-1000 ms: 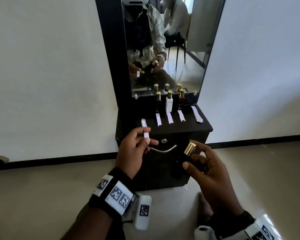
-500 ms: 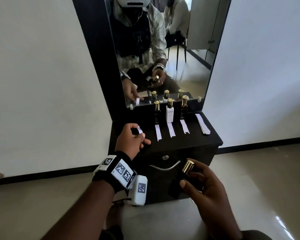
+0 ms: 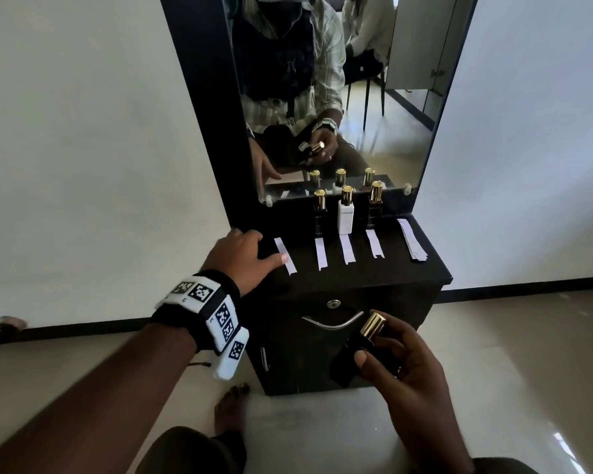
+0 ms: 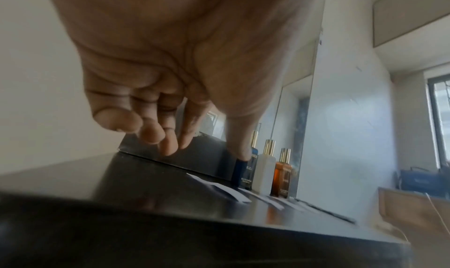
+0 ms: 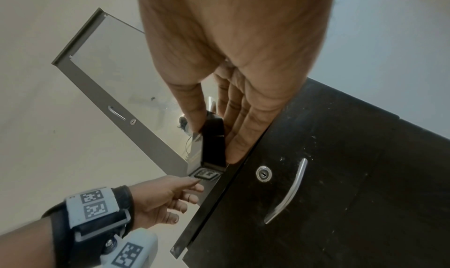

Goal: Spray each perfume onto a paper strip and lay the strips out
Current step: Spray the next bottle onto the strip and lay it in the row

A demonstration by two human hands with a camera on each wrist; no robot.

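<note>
My left hand (image 3: 242, 256), fingers loose, rests beside the fourth strip (image 3: 285, 255), now laid down; my right hand (image 3: 399, 357) grips the dark bottle (image 3: 360, 350), not yet returned.

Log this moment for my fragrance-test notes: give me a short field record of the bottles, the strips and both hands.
surface: black cabinet top below a mirror
bottles standing: three at the mirror, dark, white, amber
bottle in hand: dark, gold cap, gripped by right hand in front of the cabinet
strips laid out: four; one before each standing bottle, plus leftmost strip
spare strips: small stack at right
left hand: fingers relaxed, thumb tip at the leftmost strip's edge
</note>
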